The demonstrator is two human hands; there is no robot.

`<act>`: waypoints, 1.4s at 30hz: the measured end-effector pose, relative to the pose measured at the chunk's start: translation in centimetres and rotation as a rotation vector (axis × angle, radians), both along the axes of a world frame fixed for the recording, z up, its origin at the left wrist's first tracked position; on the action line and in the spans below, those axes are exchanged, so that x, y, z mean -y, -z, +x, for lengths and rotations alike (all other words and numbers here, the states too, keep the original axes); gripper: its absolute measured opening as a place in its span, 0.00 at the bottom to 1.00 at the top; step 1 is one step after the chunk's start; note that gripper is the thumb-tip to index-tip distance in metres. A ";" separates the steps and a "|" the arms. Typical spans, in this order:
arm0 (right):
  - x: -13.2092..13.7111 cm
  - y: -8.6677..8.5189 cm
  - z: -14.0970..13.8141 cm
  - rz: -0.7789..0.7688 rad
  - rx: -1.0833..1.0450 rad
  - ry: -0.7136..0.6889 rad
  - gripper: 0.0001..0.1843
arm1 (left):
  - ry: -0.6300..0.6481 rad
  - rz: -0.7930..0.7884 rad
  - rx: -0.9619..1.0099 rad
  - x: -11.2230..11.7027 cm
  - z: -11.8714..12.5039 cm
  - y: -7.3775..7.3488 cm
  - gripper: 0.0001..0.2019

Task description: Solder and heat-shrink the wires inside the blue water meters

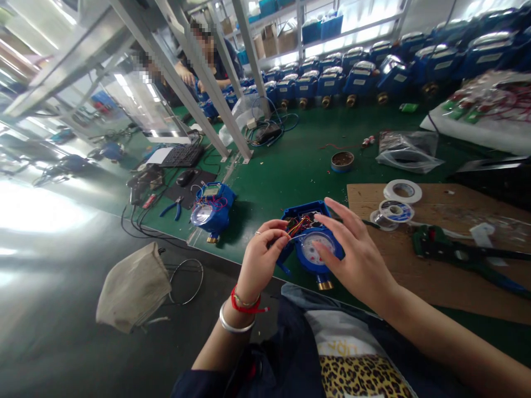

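A blue water meter (pixel 309 251) with an open top lies at the near edge of the green bench, its white dial facing up and coloured wires (pixel 299 224) showing inside. My left hand (pixel 260 264) grips the meter's left side, fingers curled and pinching at the wires. My right hand (pixel 357 255) rests over the meter's right side, thumb on the dial and fingers curved round the body. A second blue meter (pixel 211 207) stands further left on the bench.
Solder spools (pixel 401 192) and green-handled pliers (pixel 448 250) lie on a cardboard sheet (pixel 440 276) to the right. A small tin (pixel 342 161), plastic bags (pixel 409 152), a keyboard (pixel 181 156) and rows of blue meters (pixel 357 77) sit further back, where another person works. A cloth bag (pixel 133 287) lies on the floor.
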State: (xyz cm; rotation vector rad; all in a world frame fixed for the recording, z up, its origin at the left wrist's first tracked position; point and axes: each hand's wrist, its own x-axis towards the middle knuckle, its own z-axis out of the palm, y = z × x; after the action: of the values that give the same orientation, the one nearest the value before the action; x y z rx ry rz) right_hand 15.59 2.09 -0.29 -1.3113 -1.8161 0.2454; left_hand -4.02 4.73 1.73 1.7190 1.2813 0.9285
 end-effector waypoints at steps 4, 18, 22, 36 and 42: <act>-1.3 -1.4 -1.3 0.040 0.075 -0.113 0.11 | 0.000 -0.032 0.052 -0.1 -0.1 0.0 0.09; -2.9 -1.5 -2.0 0.002 0.104 -0.171 0.08 | -0.031 -0.173 0.281 -1.0 -0.4 0.7 0.08; -3.1 -1.7 -2.2 0.010 0.068 -0.177 0.09 | -0.026 -0.156 0.283 -1.0 -0.5 1.0 0.07; -2.9 -3.2 -1.8 0.018 0.097 -0.206 0.09 | 0.020 0.263 -0.170 0.5 0.7 0.1 0.05; -8.7 -3.5 7.9 0.048 0.102 0.109 0.08 | -0.090 0.267 -0.095 0.1 0.5 0.4 0.05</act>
State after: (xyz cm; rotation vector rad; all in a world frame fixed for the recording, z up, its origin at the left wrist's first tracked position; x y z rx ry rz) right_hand 23.48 10.78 3.22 -1.4063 -1.8165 0.0761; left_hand -3.52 4.58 1.37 1.9431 1.3541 1.1228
